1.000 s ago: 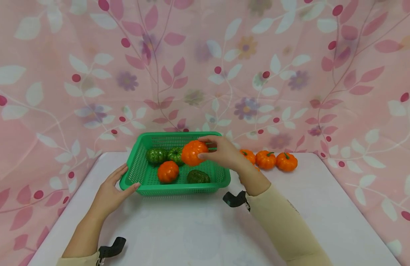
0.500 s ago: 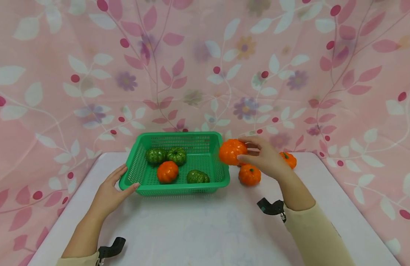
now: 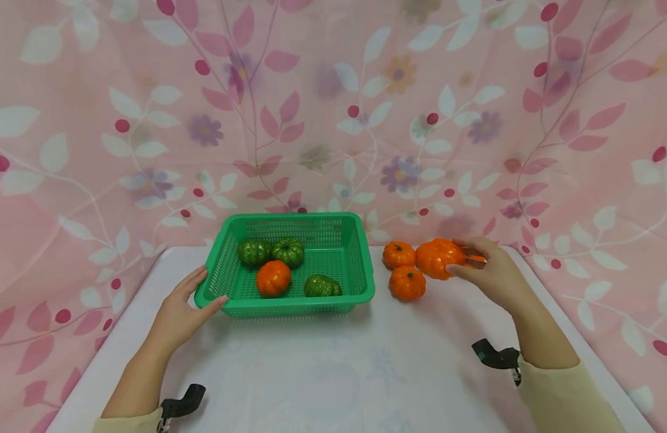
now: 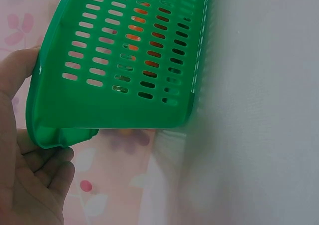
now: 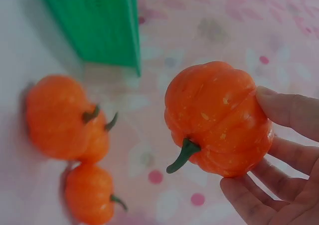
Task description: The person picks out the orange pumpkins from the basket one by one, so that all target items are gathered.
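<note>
My right hand (image 3: 490,270) holds an orange pumpkin (image 5: 217,117) with a dark green stem, thumb on one side and fingers on the other. In the head view the held pumpkin (image 3: 438,258) is right of the basket, among other orange pumpkins. A small pumpkin (image 3: 399,255) sits to its left and another pumpkin (image 3: 408,284) in front; more orange shows between my fingers, largely hidden. My left hand (image 3: 178,313) grips the near left corner of the green plastic basket (image 3: 290,305), its thumb and fingers on either side of the rim (image 4: 34,100).
Inside the basket lie two ribbed green pumpkins (image 3: 254,253), one orange pumpkin (image 3: 273,279) and a dark green bumpy gourd (image 3: 322,286). A white cloth (image 3: 322,367) covers the table; a pink floral curtain (image 3: 333,120) hangs behind it.
My right hand has carried the orange pumpkin rightward, from over the basket to the orange pumpkins beside it. The left hand and the basket have stayed in place.
</note>
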Available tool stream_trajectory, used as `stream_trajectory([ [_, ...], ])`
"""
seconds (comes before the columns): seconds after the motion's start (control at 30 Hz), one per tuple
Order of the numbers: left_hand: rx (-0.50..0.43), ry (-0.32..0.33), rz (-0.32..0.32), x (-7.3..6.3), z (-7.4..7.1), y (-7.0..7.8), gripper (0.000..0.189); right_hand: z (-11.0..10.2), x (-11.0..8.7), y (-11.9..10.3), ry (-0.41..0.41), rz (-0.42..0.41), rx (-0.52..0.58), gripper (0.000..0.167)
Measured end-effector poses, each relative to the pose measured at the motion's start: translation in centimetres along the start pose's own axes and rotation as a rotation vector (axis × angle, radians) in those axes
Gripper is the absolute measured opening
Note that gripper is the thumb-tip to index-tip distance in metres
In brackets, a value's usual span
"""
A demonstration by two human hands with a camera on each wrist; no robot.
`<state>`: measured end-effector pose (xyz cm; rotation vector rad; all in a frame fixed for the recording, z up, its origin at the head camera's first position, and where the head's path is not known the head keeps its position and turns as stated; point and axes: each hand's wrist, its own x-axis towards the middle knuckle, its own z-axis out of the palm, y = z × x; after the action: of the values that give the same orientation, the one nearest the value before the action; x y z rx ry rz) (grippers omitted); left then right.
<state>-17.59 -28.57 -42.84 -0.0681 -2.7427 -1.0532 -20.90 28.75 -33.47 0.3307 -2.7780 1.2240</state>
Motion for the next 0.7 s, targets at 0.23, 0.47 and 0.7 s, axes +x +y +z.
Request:
stream_trajectory([
  [0.23,0.000,0.001,0.002,-0.1,0.0,-0.1,0.093,-0.3,-1.0,2.8,-0.009,0.007,-0.048,0.067],
  [0.47,-0.003,0.003,0.000,-0.1,0.0,-0.1,0.092,0.2,-0.9,6.2,-0.045,0.063,-0.126,0.066],
  [0.7,-0.006,0.004,0.008,-0.1,0.1,-0.1,0.092,0.7,-0.9,8.9,-0.078,0.089,-0.255,0.062],
])
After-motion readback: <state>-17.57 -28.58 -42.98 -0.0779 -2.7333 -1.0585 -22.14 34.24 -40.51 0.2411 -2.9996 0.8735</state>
